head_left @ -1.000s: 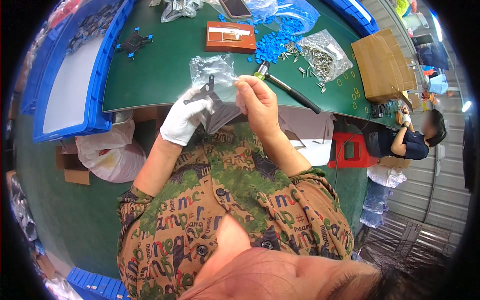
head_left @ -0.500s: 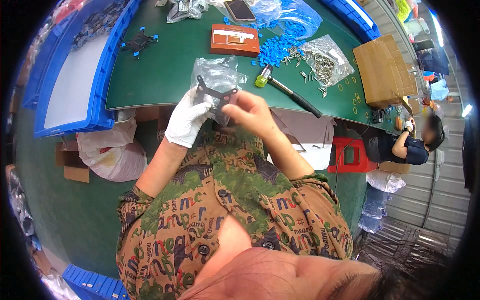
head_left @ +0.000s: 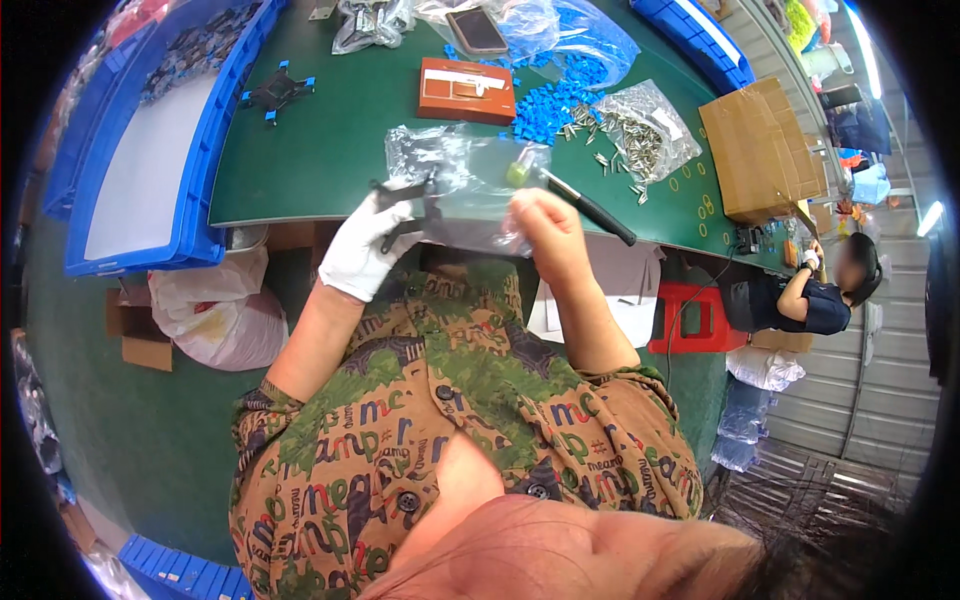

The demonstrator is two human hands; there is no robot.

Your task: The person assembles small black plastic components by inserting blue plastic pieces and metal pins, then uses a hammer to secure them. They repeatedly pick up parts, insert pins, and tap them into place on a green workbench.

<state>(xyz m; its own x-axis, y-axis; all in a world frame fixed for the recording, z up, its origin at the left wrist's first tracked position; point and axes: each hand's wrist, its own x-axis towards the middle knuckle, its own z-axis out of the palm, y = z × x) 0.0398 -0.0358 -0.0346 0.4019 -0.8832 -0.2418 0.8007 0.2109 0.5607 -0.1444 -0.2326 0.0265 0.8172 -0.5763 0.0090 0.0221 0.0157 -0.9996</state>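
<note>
Green table [head_left: 310, 165]: at its edge, gloved left hand [head_left: 362, 248] grips black bracket [head_left: 411, 189], bare right hand [head_left: 553, 236] pinches clear plastic bag [head_left: 475, 195].

We count one left hand [head_left: 360, 252], one right hand [head_left: 552, 238], one held black bracket [head_left: 403, 236], one held clear bag [head_left: 470, 200]; one hammer [head_left: 592, 208], one phone [head_left: 478, 31], one red-brown box [head_left: 467, 92], one red stool [head_left: 668, 325]

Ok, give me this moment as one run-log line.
Left hand: gloved, holds black bracket | right hand: bare, pinches clear plastic bag | hammer: on green table, partly seen through bag
</note>
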